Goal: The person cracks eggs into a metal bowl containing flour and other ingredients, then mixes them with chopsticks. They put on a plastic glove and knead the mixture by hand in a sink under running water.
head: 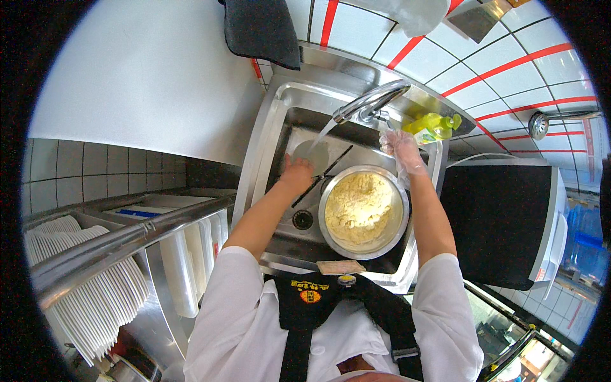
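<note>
In the steel sink (260,138), my bare left hand (299,171) is at the near edge of a translucent round dish (312,156) and seems to hold it. A stream of water from the chrome faucet (370,100) falls onto that dish. My right hand (405,149) wears a clear plastic glove, its fingers closed around the end of the faucet lever (387,122). Between my forearms a round metal bowl (329,234) stands in the sink. Pale yellow, crumbly flour mixture (360,207) fills much of it.
A dish soap bottle (429,126) lies beside my right hand. Right of the sink sits a black-topped appliance (491,224). A white panel (143,81) rises at left, above a rack of stacked white plates (102,296). A dark cloth (261,33) hangs at the top.
</note>
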A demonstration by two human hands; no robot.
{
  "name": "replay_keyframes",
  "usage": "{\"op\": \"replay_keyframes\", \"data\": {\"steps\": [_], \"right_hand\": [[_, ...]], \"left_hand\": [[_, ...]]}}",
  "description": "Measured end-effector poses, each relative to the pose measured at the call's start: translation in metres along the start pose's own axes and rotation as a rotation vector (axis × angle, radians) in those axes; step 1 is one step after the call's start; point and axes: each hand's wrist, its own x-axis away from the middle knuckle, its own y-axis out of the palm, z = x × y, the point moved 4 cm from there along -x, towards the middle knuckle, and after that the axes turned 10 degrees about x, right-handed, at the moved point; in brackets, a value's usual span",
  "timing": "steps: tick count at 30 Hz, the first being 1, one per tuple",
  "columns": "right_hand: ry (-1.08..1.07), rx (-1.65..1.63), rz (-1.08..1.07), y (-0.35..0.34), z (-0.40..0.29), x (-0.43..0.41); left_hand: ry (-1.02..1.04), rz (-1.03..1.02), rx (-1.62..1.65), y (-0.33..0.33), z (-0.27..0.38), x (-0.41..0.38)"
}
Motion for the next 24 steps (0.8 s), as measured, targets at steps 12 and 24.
{"op": "replay_keyframes", "data": {"steps": [12,24], "right_hand": [[0.122,-0.457,-0.039,-0.026,-0.058,-0.019],[0.166,-0.511,-0.069,-0.014,-0.033,0.07]], "left_hand": [[-0.006,-0.063,0.024,-0.005,-0.001,0.001],[-0.099,0.252,0.715,-0.027,-0.039,0.002]]}}
